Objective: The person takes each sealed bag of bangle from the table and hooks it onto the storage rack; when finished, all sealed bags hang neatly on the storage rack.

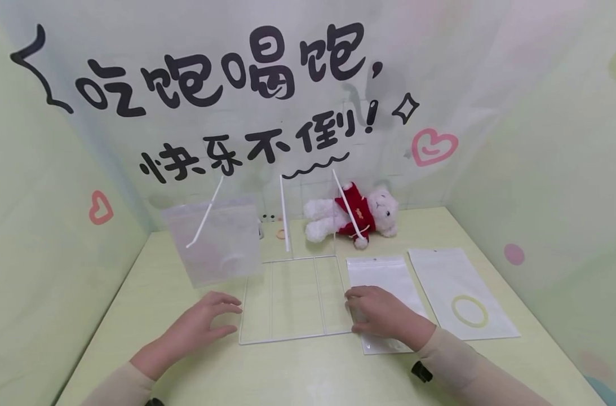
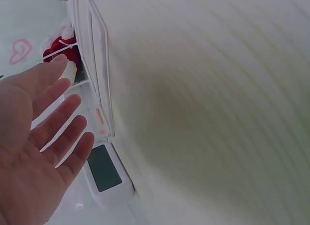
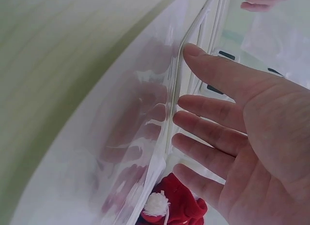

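White wire rack (image 1: 296,338) in front of toy bear (image 1: 364,217), leftward; probably light, stiff, best taken by side wires (image 1: 340,276). Left hand (image 1: 206,321), right hand (image 1: 381,310) loosely spread, gripping nothing.

- We see a white wire rack (image 1: 320,293)
- A pale yellow desk (image 1: 297,378), faintly grained
- A whitish teddy bear (image 1: 382,211) in red clothing (image 1: 355,204)
- A pale yellow ring (image 1: 473,325)
- Whitish backdrop (image 1: 465,73), black lettering (image 1: 266,135), pink hearts (image 1: 431,151)
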`<state>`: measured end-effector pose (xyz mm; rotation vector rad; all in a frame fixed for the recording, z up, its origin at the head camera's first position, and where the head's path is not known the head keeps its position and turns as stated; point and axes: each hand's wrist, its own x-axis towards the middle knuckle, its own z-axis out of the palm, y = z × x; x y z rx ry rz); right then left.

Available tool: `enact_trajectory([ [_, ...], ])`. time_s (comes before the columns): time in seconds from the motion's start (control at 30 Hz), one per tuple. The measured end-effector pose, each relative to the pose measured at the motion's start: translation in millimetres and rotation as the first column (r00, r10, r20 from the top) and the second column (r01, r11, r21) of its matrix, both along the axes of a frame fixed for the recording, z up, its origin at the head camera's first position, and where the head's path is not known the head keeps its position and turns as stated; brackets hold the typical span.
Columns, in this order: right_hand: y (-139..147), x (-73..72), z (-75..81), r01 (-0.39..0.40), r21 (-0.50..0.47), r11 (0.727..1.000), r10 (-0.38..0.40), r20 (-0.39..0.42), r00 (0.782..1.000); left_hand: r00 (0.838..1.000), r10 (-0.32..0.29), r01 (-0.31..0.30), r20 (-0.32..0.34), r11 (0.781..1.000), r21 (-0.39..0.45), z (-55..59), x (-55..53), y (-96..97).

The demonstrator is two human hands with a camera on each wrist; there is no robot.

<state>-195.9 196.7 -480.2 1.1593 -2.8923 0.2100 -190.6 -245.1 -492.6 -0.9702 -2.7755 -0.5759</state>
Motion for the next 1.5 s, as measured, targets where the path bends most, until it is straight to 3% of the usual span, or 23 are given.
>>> enact_trajectory([
  [0.37,3.7,-4.0,-0.9,0.007,-0.022,1.0,-0.006,0.066,0.998,0.999,0.019,-0.016,0.049,0.997,-0.076,-15.3,-0.2,8.2],
  [0.57,18.4,-15.5,1.1,0.124,-0.082,0.989,-0.113,0.132,0.985,0.999,0.021,-0.017,0.033,0.994,-0.105,-15.3,1.5,8.8],
  [0.73,40.4,-30.0,3.9,0.264,-0.129,0.956,-0.247,0.13,0.96,0.999,0.02,-0.017,0.029,0.994,-0.107,-13.4,3.0,7.5],
  [0.87,59.8,-44.0,7.3,0.312,-0.147,0.939,-0.292,0.142,0.946,0.999,0.018,-0.015,0.027,0.994,-0.105,-15.6,3.7,6.5],
  [1.1,86.1,-70.0,12.6,0.338,-0.17,0.926,-0.311,0.169,0.935,1.0,0.018,-0.016,0.021,0.995,-0.1,-17.5,3.7,6.4],
  [1.5,117.3,-109.2,2.4,0.334,-0.147,0.931,-0.312,0.153,0.938,0.998,0.045,-0.04,0.048,0.994,-0.1,-17.2,7.7,5.9],
])
